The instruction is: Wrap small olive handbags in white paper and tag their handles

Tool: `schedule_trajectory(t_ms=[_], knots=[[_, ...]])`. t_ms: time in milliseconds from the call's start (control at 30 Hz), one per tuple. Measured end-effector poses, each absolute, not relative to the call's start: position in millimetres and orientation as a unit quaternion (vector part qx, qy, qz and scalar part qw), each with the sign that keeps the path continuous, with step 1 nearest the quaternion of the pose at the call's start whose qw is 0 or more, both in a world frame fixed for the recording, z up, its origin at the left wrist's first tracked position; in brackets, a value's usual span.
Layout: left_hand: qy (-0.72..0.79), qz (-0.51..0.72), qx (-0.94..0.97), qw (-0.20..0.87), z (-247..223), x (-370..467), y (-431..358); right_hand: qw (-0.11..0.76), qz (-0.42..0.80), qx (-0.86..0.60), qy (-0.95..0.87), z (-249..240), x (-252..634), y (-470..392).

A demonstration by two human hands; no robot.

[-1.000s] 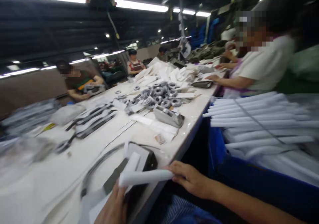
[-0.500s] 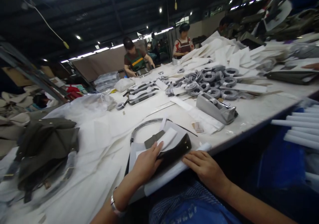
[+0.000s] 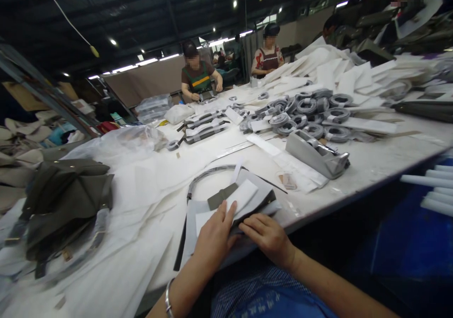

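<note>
A dark olive handbag (image 3: 221,196) lies on the near edge of the table, partly covered by pale grey and white sheets. Its wrapped handle (image 3: 208,171) arches away from me. My left hand (image 3: 215,233) presses a white strip (image 3: 244,196) against the bag, fingers on top and thumb near the front edge. Close beside it, my right hand (image 3: 267,238) has its fingers bent over the bag's front edge, gripping a white foam sheet (image 3: 274,208) there. The fingertips of the right hand are partly hidden in the fold.
Behind the bag lie a grey bag piece (image 3: 316,154) and many grey coiled straps (image 3: 306,105). A heap of white sheets (image 3: 329,68) rises at the back right. Another olive bag (image 3: 67,205) sits at left. Two co-workers (image 3: 201,79) stand across the table.
My right hand has moved left, toward my left hand, and the white foam along the bag's front edge has been folded up against it. My left hand stays on the bag.
</note>
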State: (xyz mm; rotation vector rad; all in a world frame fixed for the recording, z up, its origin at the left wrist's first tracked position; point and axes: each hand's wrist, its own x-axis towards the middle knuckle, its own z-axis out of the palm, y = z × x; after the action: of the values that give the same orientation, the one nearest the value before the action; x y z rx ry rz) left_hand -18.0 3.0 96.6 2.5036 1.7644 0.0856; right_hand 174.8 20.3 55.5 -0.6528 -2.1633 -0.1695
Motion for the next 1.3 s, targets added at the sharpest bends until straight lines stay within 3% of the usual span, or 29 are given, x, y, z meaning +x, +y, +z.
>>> schedule_trajectory(t_ms=[167, 333, 567, 900, 1067, 1167, 1300], knots=[[0.569, 0.102, 0.812, -0.077, 63, -10, -8, 0.372, -0.082, -0.197, -0.903, 76, 207, 30], [0.570, 0.100, 0.810, -0.096, 59, -5, -12, 0.272, -0.097, -0.237, -0.927, 72, 231, 61], [0.577, 0.067, 0.809, -0.097, 64, 4, -7, 0.289, -0.092, -0.270, -0.914, 33, 237, 68], [0.582, 0.080, 0.807, -0.063, 72, 3, -8, 0.293, -0.068, -0.216, -0.929, 64, 246, 75], [0.585, 0.098, 0.804, -0.040, 72, 3, -8, 0.423, -0.018, -0.432, -0.797, 71, 270, 57], [0.579, 0.097, 0.808, -0.041, 71, 2, -7, 0.392, 0.079, -0.525, -0.751, 60, 278, 49], [0.573, 0.096, 0.812, -0.052, 71, 2, -7, 0.373, 0.193, -0.529, -0.738, 48, 269, 51]])
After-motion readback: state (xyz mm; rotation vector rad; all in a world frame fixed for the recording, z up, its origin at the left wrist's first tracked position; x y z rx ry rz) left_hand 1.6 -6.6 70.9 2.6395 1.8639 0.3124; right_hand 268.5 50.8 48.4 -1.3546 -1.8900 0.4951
